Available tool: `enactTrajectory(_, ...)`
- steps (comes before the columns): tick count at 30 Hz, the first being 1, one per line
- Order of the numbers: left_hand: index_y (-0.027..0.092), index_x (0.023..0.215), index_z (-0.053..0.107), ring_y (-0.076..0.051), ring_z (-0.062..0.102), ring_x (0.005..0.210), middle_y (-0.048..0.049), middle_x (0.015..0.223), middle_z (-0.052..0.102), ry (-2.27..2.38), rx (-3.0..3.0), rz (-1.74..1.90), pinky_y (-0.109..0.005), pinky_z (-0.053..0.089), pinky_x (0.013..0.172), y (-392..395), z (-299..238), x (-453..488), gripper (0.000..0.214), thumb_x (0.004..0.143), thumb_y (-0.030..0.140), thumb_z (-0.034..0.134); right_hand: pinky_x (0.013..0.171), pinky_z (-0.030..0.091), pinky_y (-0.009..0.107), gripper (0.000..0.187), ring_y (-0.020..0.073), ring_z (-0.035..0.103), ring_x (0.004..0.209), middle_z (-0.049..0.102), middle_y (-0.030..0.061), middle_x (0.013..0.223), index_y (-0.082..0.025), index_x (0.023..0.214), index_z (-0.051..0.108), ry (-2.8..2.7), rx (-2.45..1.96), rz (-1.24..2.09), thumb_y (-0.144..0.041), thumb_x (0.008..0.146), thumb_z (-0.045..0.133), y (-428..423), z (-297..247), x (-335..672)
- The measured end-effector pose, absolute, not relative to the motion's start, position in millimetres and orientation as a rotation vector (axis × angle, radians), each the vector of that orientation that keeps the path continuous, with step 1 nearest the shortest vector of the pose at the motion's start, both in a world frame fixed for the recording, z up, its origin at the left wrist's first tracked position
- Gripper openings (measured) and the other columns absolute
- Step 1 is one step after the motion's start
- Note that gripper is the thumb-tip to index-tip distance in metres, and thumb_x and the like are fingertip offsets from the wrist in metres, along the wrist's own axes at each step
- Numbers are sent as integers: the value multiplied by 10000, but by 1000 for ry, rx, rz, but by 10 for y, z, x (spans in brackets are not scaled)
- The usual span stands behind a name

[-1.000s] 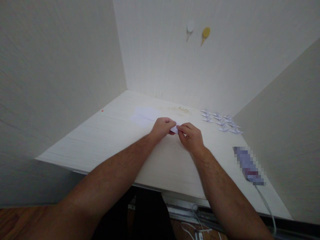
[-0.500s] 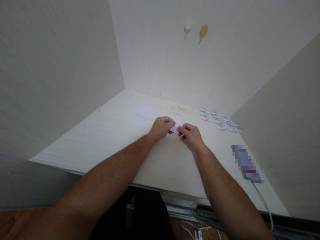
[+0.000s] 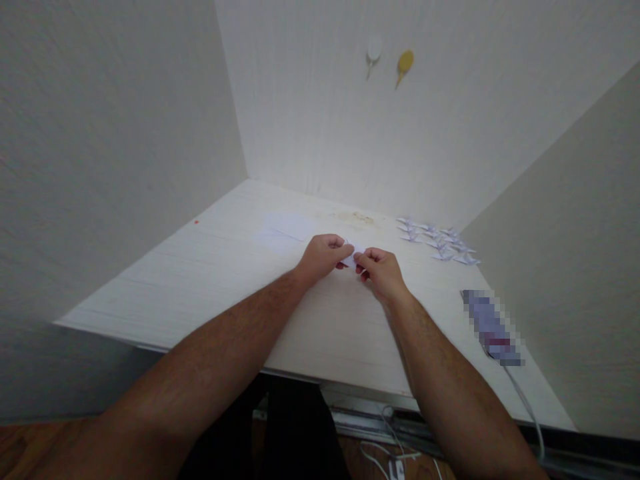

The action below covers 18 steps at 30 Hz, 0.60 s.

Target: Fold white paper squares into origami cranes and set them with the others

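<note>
Between my two hands is a small folded piece of white paper (image 3: 349,260), held just above the desk. My left hand (image 3: 327,257) pinches its left side, the thumb lying across the front. On the right side my right hand (image 3: 377,270) grips it between thumb and fingers. Much of the paper is hidden behind the fingers, so its exact folded shape cannot be made out. White paper sheets (image 3: 283,230) lie flat on the desk beyond my left hand.
Several folded paper figures (image 3: 440,240) stand in rows at the back right of the white desk (image 3: 200,293). A blurred-out phone-like device (image 3: 493,327) with a white cable (image 3: 525,400) lies at the right. Walls enclose three sides; two hooks (image 3: 405,62) hang on the back one.
My left thumb has slid slightly right across the paper, nearer my right fingers. Both hands still hold it in nearly the same place, and the view has shifted a little.
</note>
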<state>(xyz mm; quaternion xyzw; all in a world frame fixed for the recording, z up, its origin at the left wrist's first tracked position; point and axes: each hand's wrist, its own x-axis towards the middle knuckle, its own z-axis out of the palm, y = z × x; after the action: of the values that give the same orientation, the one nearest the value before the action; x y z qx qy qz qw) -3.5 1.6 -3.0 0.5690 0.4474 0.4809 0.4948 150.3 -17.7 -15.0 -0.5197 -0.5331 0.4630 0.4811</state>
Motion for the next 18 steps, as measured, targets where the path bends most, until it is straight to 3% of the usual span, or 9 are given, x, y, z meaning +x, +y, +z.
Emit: enactTrajectory(18,142,627,584,-111,597,476,-3,545,599,1143,1498,1155,-194,472,445,20,-65,-53,231,751,329,639,395,352,212,300,83,457,392,584,-19,498,-188,573,551,-1300,-1266,1127,-415,691,708,-167,-179,1474)
